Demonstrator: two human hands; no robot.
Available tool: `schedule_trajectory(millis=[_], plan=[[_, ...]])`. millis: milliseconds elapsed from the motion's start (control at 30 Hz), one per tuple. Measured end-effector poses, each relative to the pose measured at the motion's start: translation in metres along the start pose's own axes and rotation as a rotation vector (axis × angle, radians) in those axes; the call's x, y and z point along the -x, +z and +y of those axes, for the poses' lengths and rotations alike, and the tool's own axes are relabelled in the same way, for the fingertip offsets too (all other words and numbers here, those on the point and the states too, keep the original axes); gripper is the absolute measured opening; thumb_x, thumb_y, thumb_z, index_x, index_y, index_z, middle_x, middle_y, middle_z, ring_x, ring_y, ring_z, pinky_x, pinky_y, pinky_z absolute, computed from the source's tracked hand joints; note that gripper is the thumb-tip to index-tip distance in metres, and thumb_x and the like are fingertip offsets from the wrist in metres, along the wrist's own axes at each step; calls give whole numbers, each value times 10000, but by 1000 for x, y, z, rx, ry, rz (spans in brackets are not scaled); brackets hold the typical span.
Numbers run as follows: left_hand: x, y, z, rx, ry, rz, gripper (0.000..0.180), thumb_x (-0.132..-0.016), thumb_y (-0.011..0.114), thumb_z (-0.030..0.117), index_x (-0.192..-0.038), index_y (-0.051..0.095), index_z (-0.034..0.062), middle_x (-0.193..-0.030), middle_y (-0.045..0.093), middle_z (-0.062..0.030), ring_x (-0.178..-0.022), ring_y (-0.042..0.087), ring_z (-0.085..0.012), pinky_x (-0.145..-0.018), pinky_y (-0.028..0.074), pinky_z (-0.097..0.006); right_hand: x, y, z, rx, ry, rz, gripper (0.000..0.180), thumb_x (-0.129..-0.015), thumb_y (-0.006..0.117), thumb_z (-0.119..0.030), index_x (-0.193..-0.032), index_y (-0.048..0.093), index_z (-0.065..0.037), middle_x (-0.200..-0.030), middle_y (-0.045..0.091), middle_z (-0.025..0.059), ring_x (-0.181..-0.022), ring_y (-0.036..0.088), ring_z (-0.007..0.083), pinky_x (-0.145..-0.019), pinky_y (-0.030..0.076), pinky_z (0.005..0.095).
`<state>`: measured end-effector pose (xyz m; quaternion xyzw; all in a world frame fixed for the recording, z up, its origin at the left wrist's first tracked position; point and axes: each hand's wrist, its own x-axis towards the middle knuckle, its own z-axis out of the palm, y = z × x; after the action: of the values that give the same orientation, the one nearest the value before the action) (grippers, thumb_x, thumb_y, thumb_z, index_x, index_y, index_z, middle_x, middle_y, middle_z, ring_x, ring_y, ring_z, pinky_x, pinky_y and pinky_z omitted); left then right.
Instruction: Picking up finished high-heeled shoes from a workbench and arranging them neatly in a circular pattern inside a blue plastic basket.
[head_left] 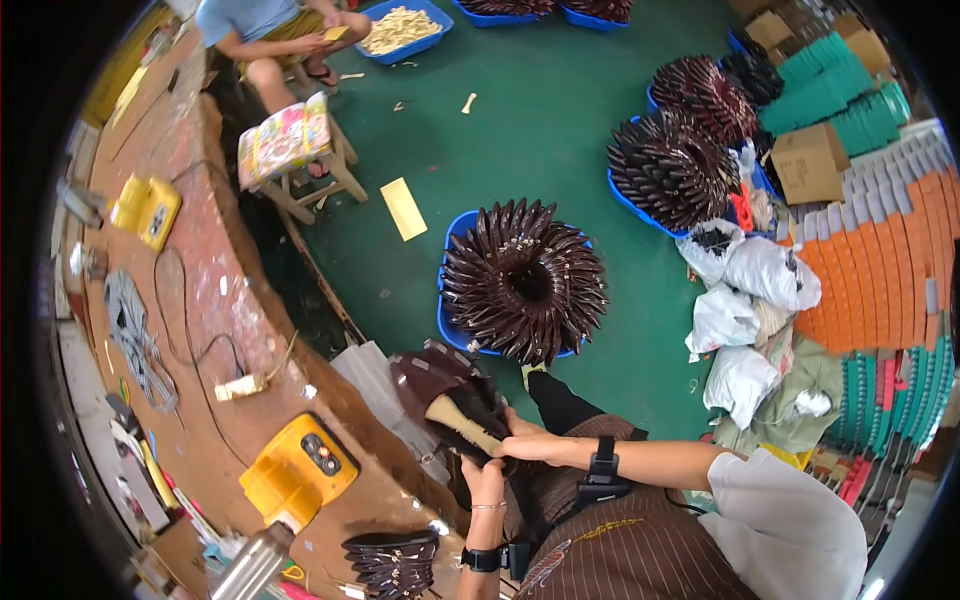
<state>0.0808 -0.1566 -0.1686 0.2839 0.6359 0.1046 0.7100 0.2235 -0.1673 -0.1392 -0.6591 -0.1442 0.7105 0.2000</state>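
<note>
Both of my hands meet at the near end of a long cream insole (462, 425). My left hand (485, 482) is closed under that end, and my right hand (525, 443) pinches it from the right. Around the insole lies dark glossy material that looks like brown shoe uppers (430, 385), over my lap beside the workbench; its lower part is hidden by my hands. Just beyond my knees, a blue tub (446, 322) on the floor holds a ring of dark brown, shoe-like pieces (575, 285).
The brown workbench (225, 330) runs along my left with a yellow device (298, 468), a metal bottle (252, 562), cables and a stack of dark pieces (392, 565). Another person (265, 45) sits ahead near a covered stool (290, 145). More tubs and white bags (765, 275) stand at right.
</note>
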Motion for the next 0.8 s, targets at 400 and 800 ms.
schedule_trajectory(millis=[400,800], plan=[[-54,255,95,-1287,750,-109,948,-586,740,233,-1405,267,171,-1327,248,-385,-1177,350,-499,-974,335,-491,-69,-212,90,-1234,-392,23,412,-852,515,17,-1258,451,-7,-1237,512,77,-1096,514,196,-932,435,322],[-396,410,35,-888,874,-849,802,-727,711,171,-1361,267,-39,-1372,345,-228,-1267,355,-342,-1048,288,-384,-313,-434,206,37,-35,560,426,-912,462,-269,-1288,431,-72,-1298,472,87,-1160,465,226,-998,374,374]])
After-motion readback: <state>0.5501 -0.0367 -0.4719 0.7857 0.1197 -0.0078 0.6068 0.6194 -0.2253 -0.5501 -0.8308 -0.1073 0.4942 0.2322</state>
